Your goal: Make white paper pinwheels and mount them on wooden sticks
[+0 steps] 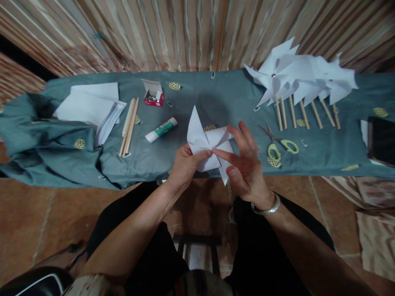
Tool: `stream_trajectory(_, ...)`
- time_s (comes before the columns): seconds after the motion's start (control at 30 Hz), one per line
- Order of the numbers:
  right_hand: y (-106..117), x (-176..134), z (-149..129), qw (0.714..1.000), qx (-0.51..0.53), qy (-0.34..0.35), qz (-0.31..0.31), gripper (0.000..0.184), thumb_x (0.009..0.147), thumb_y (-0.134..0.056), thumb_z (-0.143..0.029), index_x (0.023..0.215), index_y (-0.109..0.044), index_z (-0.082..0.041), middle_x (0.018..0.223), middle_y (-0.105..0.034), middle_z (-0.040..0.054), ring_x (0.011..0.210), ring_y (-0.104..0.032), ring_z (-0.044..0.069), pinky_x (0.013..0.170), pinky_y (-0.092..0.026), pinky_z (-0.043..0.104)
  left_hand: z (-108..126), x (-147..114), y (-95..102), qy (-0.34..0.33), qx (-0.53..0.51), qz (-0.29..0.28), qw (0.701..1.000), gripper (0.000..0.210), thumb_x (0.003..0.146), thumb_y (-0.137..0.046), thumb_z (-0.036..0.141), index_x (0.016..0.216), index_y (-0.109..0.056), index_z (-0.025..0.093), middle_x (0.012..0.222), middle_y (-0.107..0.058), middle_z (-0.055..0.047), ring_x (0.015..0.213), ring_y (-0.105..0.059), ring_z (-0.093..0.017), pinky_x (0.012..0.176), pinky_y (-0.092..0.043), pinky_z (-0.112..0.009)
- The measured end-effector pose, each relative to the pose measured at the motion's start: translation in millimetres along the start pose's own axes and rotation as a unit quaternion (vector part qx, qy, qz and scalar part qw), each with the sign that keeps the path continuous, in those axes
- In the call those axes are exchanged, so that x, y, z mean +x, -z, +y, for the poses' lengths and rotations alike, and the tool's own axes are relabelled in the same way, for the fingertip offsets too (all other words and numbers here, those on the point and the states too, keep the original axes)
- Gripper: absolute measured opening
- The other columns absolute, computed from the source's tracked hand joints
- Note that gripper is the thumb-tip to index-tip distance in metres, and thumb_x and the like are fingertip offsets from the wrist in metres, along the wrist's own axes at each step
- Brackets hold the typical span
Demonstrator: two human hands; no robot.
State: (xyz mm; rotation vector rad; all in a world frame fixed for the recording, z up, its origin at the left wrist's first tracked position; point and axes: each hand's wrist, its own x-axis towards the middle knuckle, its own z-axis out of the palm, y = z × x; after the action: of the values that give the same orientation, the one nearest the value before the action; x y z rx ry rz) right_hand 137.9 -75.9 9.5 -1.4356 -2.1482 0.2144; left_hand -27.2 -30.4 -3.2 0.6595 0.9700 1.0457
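left hand (pixel 186 164) pinches the paper pinwheel (pixel 205 142) over the front edge of the desk (pixel 154 160), right hand (pixel 250 168) loosely spread, index finger (pixel 226 156) at centre: press firmly there so folds don't spring.

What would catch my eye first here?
Probably the cluster of white pinwheels at the cloth's far right. Front and centre, the left hand grips another paper pinwheel, with the right hand's finger near its middle. Green-handled scissors lie to their right.

Glue stick (pixel 161 129) and red box (pixel 154 100) — print too small to read.
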Motion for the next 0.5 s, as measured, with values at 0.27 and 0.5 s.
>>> stream_trajectory(0.27, 2.8, 4.6, -3.9, 0.999, 0.020, -0.003, 0.026, 0.053, 0.095, -0.044, -0.056, 0.146, -0.031, -0.056, 0.160, -0.022, -0.0137, 0.150, -0.017, 0.041, 0.114, -0.031, 0.064, 0.6, 0.9, 3.7, 0.011, -0.015, 0.005, 1.000, 0.025, 0.060, -0.082, 0.024, 0.082, -0.075, 0.017, 0.079, -0.077, -0.003, 0.071, -0.069, -0.019, 0.074, -0.052, -0.032)
stream_trajectory(0.5, 11.9, 13.2, 5.2, 0.987, 0.093, -0.016, 0.129, 0.058, 0.098, -0.022, -0.060, 0.128, -0.063, -0.033, 0.159, -0.032, -0.0030, 0.150, -0.019, 0.036, 0.119, -0.019, 0.066, 5.7, 1.7, 7.4, 0.003, -0.042, 0.016, 0.999, 0.029, 0.056, -0.084, 0.022, 0.083, -0.075, 0.016, 0.081, -0.077, -0.003, 0.072, -0.069, -0.018, 0.075, -0.052, -0.031)
